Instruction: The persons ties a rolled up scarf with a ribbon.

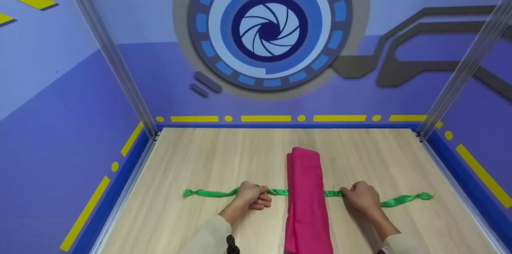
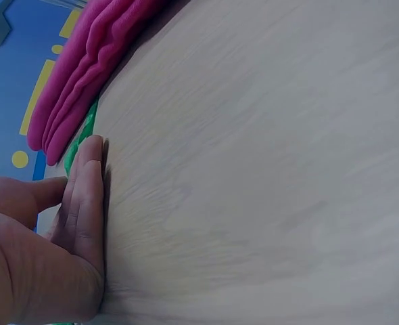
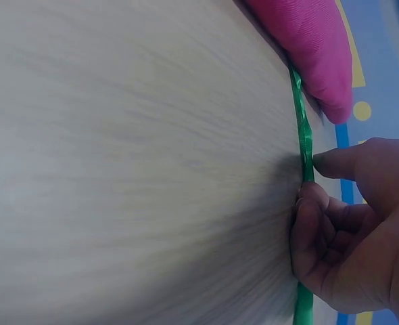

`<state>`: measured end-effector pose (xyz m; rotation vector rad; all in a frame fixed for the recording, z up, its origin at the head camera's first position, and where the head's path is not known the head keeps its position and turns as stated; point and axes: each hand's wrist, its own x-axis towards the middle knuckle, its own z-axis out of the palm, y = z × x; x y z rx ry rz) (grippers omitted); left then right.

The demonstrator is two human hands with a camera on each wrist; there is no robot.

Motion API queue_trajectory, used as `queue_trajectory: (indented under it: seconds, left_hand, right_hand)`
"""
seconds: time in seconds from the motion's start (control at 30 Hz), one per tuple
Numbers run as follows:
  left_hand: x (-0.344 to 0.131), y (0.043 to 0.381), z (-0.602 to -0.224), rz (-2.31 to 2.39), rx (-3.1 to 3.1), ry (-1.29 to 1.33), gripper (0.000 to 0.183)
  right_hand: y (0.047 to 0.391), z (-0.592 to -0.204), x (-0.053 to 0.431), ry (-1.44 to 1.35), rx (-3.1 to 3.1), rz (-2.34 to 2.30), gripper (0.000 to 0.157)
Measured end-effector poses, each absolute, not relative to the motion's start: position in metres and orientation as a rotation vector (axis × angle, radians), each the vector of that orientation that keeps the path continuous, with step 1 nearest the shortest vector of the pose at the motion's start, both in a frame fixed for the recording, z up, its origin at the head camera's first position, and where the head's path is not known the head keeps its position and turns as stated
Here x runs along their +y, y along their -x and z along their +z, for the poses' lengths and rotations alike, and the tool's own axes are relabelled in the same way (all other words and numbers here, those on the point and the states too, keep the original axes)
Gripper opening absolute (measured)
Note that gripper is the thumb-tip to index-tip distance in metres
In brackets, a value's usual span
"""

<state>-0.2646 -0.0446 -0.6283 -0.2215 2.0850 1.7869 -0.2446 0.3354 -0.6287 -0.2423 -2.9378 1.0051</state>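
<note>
A folded pink cloth lies lengthwise on the wooden table. A green ribbon runs crosswise beneath it, emerging on both sides, with a knot near each end. Left of the cloth, my left hand pinches the ribbon between thumb and forefinger; its other fingers extend along the tabletop in the left wrist view. On the other side, my right hand holds the ribbon with thumb and curled fingers. Both hands stand a short way from the cloth. The ribbon's stretch under the cloth is hidden.
The light wood tabletop is bounded by printed blue and purple panels at the back and sides. Metal posts rise at both back corners. The cloth's near end reaches the bottom of the head view.
</note>
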Motion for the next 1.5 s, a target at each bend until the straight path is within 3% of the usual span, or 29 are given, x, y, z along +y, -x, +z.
queue_trajectory:
  seconds: [0.73, 1.07, 1.5]
  left_hand:
    - [-0.0452, 0.2602, -0.6289, 1.821, 2.115, 0.147, 0.027]
    - [-0.0439, 0.2599, -0.6293, 1.823, 2.121, 0.164, 0.026]
    - [-0.0448, 0.2596, -0.6312, 1.811, 2.128, 0.153, 0.026]
  right_hand:
    - [0.2436, -0.6289, 0.3355, 0.316, -2.972, 1.033, 0.046]
    - [0.24, -0.6286, 0.3375, 0.244, -2.933, 0.979, 0.034]
    - [0.2417, -0.6333, 0.3375, 0.261, -2.936, 1.003, 0.037]
